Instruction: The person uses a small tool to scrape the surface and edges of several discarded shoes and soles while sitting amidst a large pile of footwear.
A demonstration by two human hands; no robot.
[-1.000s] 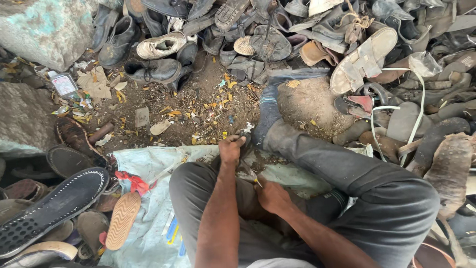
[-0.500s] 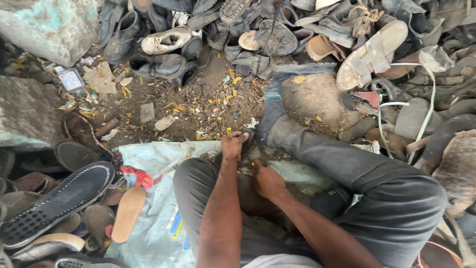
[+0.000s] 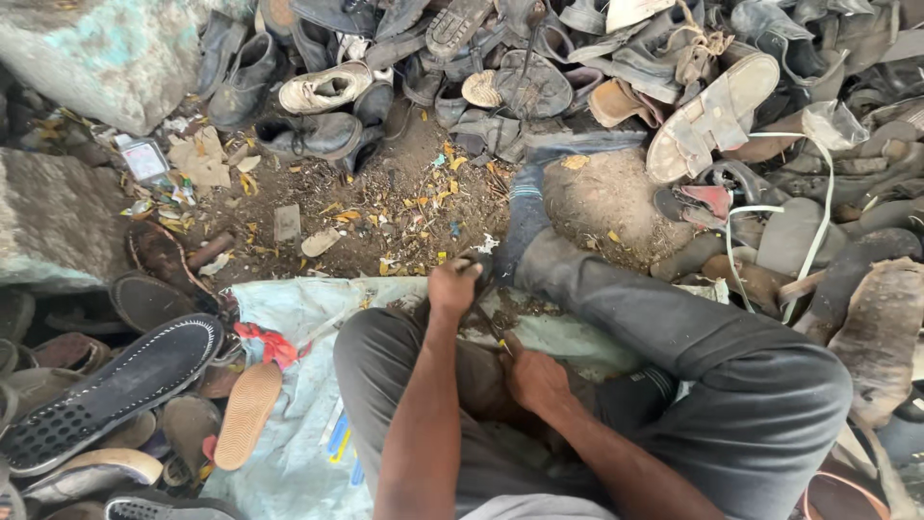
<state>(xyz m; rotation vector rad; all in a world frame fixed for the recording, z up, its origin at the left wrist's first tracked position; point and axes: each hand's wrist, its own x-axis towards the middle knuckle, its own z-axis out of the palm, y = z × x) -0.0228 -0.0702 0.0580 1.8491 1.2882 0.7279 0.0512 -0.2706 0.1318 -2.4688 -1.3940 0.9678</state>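
sitting between the legs, a dark scrap is being worked on, low on the pale sack, just in front of the knees. it's held at the far end by the left hand, fingers curled shut around it, though what exactly is gripped is hard to make out. the right hand is closed too, on what looks like a thin tool with a yellowish bit, pressed to the near end of the scrap. judging by that, a cutting or prying step is in hand, roughly midway. the next move would call for the scrap to be kept taut and the tool kept clear of the left fingers. around the sack, a black sole and a tan sole are lying to the left. old shoes are heaped along the far side, past bare littered dirt.
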